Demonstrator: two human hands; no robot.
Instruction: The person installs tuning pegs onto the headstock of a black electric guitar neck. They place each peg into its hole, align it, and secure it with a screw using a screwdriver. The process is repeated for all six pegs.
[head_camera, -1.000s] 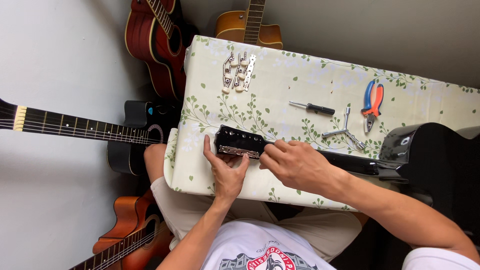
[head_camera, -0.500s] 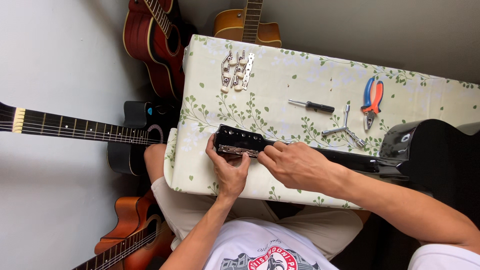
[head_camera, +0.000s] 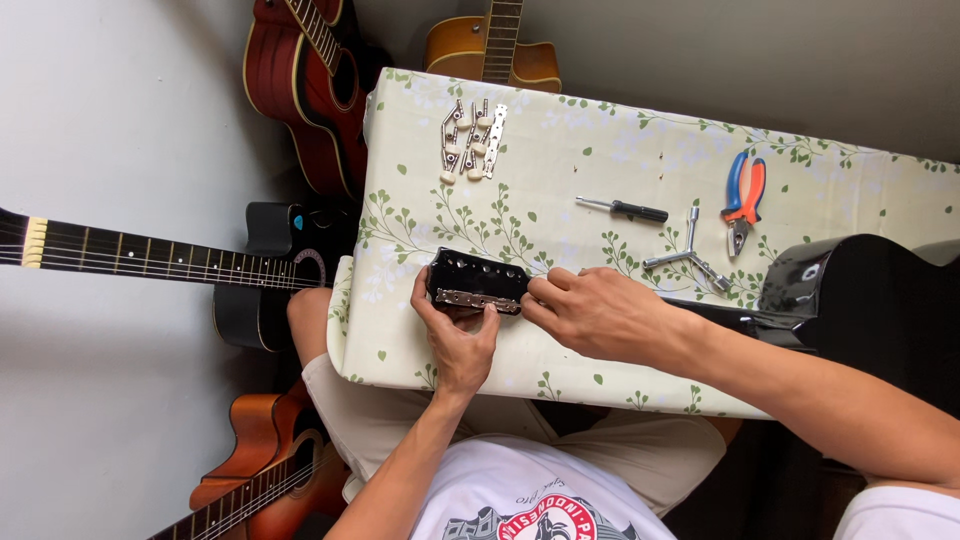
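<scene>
A black guitar (head_camera: 860, 300) lies across the table (head_camera: 600, 160), its headstock (head_camera: 472, 273) pointing left. My left hand (head_camera: 455, 335) grips the headstock's near edge, thumb and fingers around a silver tuner strip (head_camera: 478, 299) set along that edge. My right hand (head_camera: 600, 315) rests on the neck just right of the headstock, its fingertips pinching the strip's right end. The neck under my right hand is hidden.
On the leaf-patterned tablecloth lie two spare tuner strips (head_camera: 472, 140), a small black screwdriver (head_camera: 625, 209), a three-armed metal wrench (head_camera: 688, 252) and orange-and-blue pliers (head_camera: 743, 200). Other guitars stand round the table: red (head_camera: 310, 90), tan (head_camera: 495, 50), black (head_camera: 250, 270), brown (head_camera: 260, 470).
Both hands stay on the headstock; my left hand's fingers have shifted slightly along the tuner strip. Nothing else on the table has moved.
</scene>
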